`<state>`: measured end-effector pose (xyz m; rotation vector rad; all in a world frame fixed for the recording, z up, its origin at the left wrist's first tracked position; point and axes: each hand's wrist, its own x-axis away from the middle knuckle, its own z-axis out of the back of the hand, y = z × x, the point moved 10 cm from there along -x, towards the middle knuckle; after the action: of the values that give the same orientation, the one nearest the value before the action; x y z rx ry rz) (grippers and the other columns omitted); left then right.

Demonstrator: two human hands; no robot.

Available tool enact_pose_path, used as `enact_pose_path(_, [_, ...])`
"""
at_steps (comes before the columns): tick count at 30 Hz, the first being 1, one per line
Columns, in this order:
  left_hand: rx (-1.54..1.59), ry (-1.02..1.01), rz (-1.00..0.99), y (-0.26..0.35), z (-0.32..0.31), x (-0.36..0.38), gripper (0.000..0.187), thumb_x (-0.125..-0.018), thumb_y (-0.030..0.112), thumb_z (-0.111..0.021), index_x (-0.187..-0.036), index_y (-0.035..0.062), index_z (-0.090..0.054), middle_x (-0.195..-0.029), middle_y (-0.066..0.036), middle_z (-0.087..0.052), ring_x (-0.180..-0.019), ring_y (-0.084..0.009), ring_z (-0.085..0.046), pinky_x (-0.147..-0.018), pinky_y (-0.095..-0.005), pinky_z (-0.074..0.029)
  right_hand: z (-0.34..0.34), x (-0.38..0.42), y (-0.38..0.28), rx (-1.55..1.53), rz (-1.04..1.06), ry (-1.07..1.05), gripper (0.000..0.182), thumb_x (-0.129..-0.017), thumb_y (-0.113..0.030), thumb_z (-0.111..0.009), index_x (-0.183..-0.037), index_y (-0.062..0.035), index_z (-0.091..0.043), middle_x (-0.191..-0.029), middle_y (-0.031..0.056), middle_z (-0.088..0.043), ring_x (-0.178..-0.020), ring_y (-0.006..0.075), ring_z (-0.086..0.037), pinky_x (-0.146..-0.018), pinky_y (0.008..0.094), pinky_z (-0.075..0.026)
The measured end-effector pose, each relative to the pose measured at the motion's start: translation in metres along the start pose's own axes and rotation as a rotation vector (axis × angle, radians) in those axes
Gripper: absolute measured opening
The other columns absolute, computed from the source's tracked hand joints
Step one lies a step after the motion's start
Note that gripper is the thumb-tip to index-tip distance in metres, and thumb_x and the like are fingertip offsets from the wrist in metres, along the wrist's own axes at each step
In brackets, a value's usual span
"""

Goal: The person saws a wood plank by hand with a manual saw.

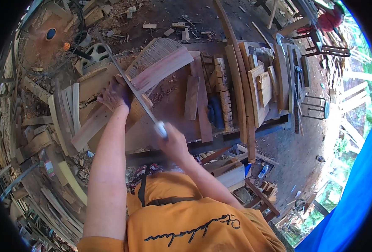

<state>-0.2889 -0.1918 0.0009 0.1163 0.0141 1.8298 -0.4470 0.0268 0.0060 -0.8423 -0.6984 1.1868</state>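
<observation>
A hand saw with a pale handle is gripped in my right hand, fingers closed around it. Its long thin blade slants up and to the left, lying across a wooden board. My left hand presses on this board just left of the blade, its fingers bent over the wood. The board's near end sticks out to the lower left past my wrist. Under it is a worn wooden bench top. A wide rough-grained slab lies behind the board.
Planks and short blocks are stacked at the bench's right end. A round wire fan guard stands upper left. Scrap wood piles along the left side. A stool, a plastic bottle and a blue tarp are to the right.
</observation>
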Motion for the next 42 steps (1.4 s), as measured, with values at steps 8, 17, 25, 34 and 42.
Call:
enact_pose_path(8, [0.036, -0.076, 0.018, -0.001, -0.007, -0.001, 0.048, -0.097, 0.046, -0.027, -0.110, 0.0196, -0.065, -0.117, -0.010, -0.066, -0.114, -0.0327, -0.055, -0.098, -0.0489, -0.027, 0.002, -0.006, -0.005, -0.027, 0.006, 0.029, 0.032, -0.080, -0.009, -0.067, -0.106, -0.0022, -0.050, -0.085, 0.0202, -0.059, -0.077, 0.0427, -0.060, -0.066, 0.0482, -0.049])
enact_pose_path(17, [0.058, 0.059, 0.023, -0.006, -0.008, -0.003, 0.043, -0.096, 0.038, -0.032, -0.100, 0.0178, -0.069, -0.106, -0.011, -0.069, -0.107, -0.0301, -0.059, -0.094, -0.0470, -0.030, 0.012, 0.043, 0.009, -0.078, -0.081, -0.005, 0.025, -0.081, -0.007, -0.065, -0.100, -0.0026, -0.050, -0.084, 0.0219, -0.058, -0.077, 0.0436, -0.059, -0.065, 0.0492, -0.048])
enact_pose_path(25, [0.047, 0.027, 0.034, -0.004, 0.000, -0.001, 0.042, -0.096, 0.038, -0.032, -0.100, 0.0181, -0.069, -0.107, -0.009, -0.070, -0.106, -0.0288, -0.060, -0.095, -0.0489, -0.030, 0.000, -0.010, -0.008, -0.076, 0.047, 0.051, 0.020, -0.082, -0.007, -0.066, -0.093, -0.0023, -0.049, -0.078, 0.0220, -0.056, -0.073, 0.0437, -0.058, -0.062, 0.0465, -0.047])
enact_pose_path(34, [0.022, 0.126, -0.009, -0.005, -0.002, 0.002, 0.038, -0.095, 0.038, -0.037, -0.099, 0.0173, -0.069, -0.100, -0.008, -0.070, -0.108, -0.0253, -0.057, -0.095, -0.0478, -0.030, -0.002, -0.016, -0.006, -0.093, -0.049, 0.011, 0.018, -0.086, -0.008, -0.064, -0.090, -0.0025, -0.048, -0.075, 0.0231, -0.056, -0.071, 0.0457, -0.058, -0.060, 0.0468, -0.047])
enact_pose_path(42, [0.053, 0.206, -0.019, -0.007, -0.011, -0.002, 0.033, -0.093, 0.037, -0.041, -0.092, 0.0174, -0.068, -0.096, -0.005, -0.069, -0.103, -0.0232, -0.056, -0.093, -0.0485, -0.031, 0.025, 0.050, -0.002, -0.043, -0.048, 0.059, 0.014, -0.089, -0.010, -0.066, -0.092, -0.0033, -0.053, -0.070, 0.0198, -0.057, -0.065, 0.0418, -0.060, -0.055, 0.0401, -0.047])
